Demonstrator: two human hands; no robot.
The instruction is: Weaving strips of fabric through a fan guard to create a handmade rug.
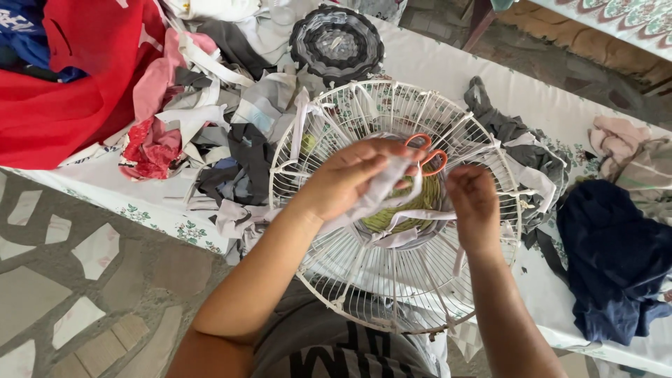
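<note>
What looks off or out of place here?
A white fan guard overhangs the table edge and serves as a weaving frame. Both hands, left and right, work a pale cloth strip. Orange-handled scissors lie on it.

white fan guard (364,280), orange scissors (428,155), red cloth (63,91)

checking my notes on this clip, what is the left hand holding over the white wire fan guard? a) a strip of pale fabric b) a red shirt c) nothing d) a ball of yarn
a: the left hand pinches a strip of pale fabric above the white wire fan guard.
</note>
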